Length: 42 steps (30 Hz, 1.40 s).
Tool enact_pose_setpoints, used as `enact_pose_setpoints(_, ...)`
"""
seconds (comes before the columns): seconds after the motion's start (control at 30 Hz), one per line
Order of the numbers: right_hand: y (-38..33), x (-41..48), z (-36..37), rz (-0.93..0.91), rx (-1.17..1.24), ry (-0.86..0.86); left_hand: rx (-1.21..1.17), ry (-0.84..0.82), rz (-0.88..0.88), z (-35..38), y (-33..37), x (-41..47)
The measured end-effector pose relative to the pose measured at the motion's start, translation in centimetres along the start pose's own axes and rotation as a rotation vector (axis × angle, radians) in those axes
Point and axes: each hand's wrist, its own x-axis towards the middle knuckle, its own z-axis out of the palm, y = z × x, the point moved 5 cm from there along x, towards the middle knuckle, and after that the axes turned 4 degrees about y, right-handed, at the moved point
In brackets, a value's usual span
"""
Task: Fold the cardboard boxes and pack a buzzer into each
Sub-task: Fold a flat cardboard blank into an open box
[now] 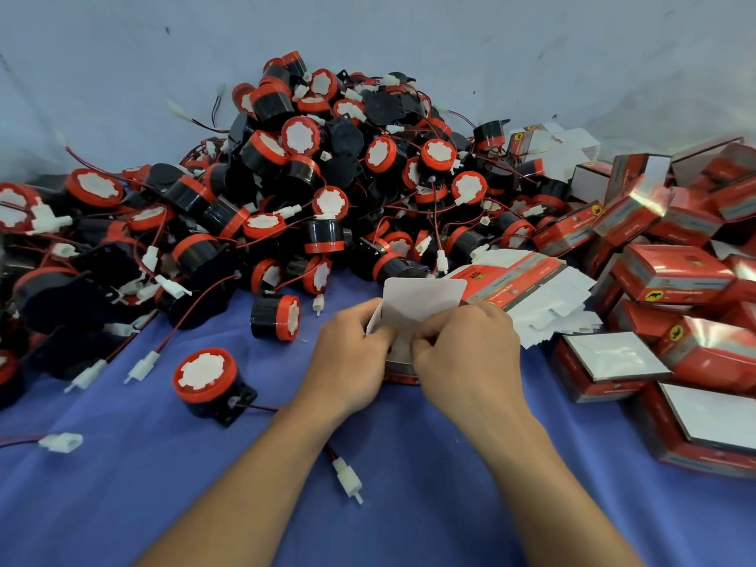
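One cardboard box sits between the two hands, its white flap standing up just beyond the fingers. The left hand grips the box's left side with curled fingers; the right hand pinches its right edge, fingertips tucked into the opening. Left of the left hand, two loose buzzers lie on the blue cloth, one close and one nearer the wrist. Beyond both hands rises a heap of buzzers, too many to count. Just beyond the right hand lies a stack of flat box blanks. Right of the right hand are folded boxes, well over a dozen.
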Motion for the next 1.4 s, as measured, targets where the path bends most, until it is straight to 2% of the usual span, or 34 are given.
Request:
enact_pose_setpoints(0.2,-0.1,0.2,0.0,-0.015,-0.028,0.005,0.085,0.077,-0.025,0.0,0.2,0.1)
enact_pose_setpoints(0.33,-0.1,0.0,0.2,0.037,-0.059,0.024,0.071,0.092,-0.038,0.0,0.4,0.0)
enact_pose_setpoints(0.7,-0.1,0.7,0.0,0.043,-0.174,0.067,-0.075,-0.105,-0.034,-0.1,0.1,0.1)
enact_pose_setpoints(1.0,-0.2,0.9,0.6,-0.103,-0.237,0.011,-0.086,-0.057,-0.090,0.5,-0.2,0.4)
enact_pose_setpoints(1.17,-0.1,0.9,0.5,-0.036,-0.223,0.020,-0.049,-0.046,-0.105,0.6,0.0,0.3)
enact_pose_setpoints(1.4,-0.3,1.0,0.5,-0.004,-0.330,0.028,-0.050,-0.091,-0.136,0.6,0.0,0.1)
